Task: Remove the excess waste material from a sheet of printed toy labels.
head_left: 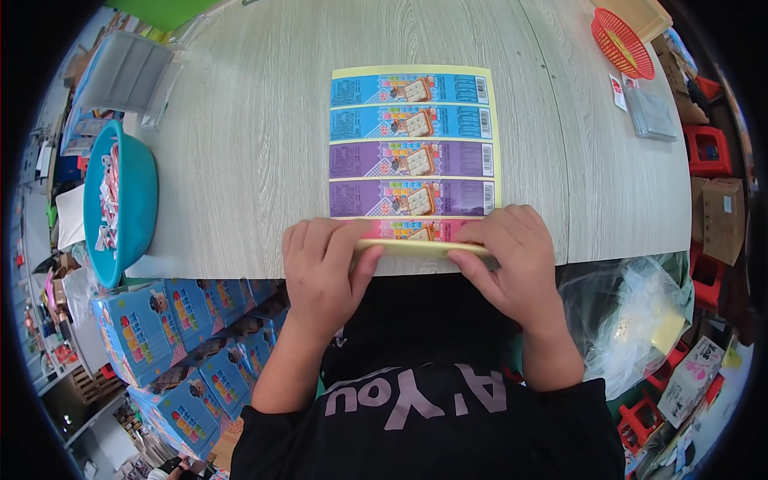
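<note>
A stack of label sheets with a yellow backing lies on the table in front of me. Its printed strips run crosswise: two blue, two purple and a pink one nearest me, each with a cracker picture. My left hand grips the near edge at its left part, thumb below and fingers on top. At the right part of the same edge, my right hand pinches in the same way. Between the two thumbs the near edge bends up and shows pale yellow. My fingers cover the ends of the pink strip.
A teal basin of small wrapped packets stands at the table's left edge, a grey plastic tray beyond it. A red basket and clear plastic sleeves lie far right. Blue cartons are stacked below left; a plastic bag hangs right.
</note>
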Demonstrator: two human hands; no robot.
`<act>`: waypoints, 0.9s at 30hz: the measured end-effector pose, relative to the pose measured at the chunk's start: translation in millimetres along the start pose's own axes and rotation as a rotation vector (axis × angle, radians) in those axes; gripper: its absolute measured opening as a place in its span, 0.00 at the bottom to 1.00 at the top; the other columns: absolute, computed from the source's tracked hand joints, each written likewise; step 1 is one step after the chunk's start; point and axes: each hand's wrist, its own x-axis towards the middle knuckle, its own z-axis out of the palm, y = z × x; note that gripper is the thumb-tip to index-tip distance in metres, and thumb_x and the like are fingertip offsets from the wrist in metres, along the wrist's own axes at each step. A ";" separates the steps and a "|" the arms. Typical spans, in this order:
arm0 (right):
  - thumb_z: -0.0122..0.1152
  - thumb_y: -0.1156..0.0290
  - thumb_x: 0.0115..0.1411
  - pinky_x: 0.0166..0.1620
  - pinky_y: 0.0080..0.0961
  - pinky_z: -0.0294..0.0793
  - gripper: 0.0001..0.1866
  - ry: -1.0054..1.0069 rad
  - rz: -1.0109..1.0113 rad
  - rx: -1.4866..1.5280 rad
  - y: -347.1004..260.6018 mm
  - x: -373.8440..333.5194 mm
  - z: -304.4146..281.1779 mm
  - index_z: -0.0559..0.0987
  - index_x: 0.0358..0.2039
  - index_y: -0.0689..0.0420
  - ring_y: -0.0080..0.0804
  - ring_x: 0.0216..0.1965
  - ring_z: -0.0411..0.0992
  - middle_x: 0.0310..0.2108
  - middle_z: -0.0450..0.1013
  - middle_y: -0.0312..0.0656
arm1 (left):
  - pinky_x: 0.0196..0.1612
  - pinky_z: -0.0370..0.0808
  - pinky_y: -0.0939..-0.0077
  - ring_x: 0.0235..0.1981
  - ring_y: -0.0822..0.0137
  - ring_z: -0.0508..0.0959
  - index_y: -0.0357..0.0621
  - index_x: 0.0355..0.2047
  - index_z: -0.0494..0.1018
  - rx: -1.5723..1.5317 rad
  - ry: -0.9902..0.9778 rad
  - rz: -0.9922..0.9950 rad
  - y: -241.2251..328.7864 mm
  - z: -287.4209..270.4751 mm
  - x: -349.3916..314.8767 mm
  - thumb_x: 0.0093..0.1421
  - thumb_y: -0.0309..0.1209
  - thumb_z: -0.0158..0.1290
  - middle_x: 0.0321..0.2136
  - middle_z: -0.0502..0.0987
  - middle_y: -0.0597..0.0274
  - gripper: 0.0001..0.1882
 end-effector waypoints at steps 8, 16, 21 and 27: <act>0.73 0.70 0.54 0.40 0.37 0.70 0.10 0.133 0.076 -0.005 -4.8 7.0 9.8 0.80 0.34 0.58 0.44 0.34 0.72 0.32 0.75 0.42 | 0.47 0.68 0.57 0.41 0.50 0.73 0.42 0.42 0.76 0.065 -0.057 -0.090 6.7 0.4 4.8 0.60 0.31 0.60 0.38 0.75 0.53 0.12; 0.74 0.71 0.52 0.43 0.37 0.70 0.12 0.118 0.097 -0.082 -3.2 7.4 9.1 0.80 0.35 0.56 0.43 0.39 0.72 0.36 0.74 0.40 | 0.48 0.67 0.58 0.43 0.55 0.74 0.46 0.41 0.78 0.089 0.026 -0.048 2.3 5.9 -1.2 0.56 0.33 0.65 0.40 0.75 0.59 0.14; 0.73 0.73 0.51 0.45 0.38 0.69 0.11 0.121 0.094 -0.130 -3.8 6.2 11.4 0.80 0.35 0.55 0.42 0.40 0.72 0.37 0.73 0.39 | 0.47 0.69 0.61 0.44 0.58 0.75 0.47 0.39 0.80 0.139 0.000 0.097 4.9 1.1 -6.8 0.55 0.44 0.66 0.41 0.75 0.63 0.18; 0.72 0.65 0.53 0.48 0.39 0.68 0.13 0.116 -0.029 -0.231 -3.7 3.4 5.8 0.81 0.37 0.54 0.42 0.42 0.72 0.40 0.74 0.39 | 0.47 0.69 0.61 0.43 0.58 0.74 0.47 0.40 0.81 0.092 -0.057 0.112 -0.4 -4.1 -14.8 0.57 0.48 0.64 0.40 0.75 0.63 0.20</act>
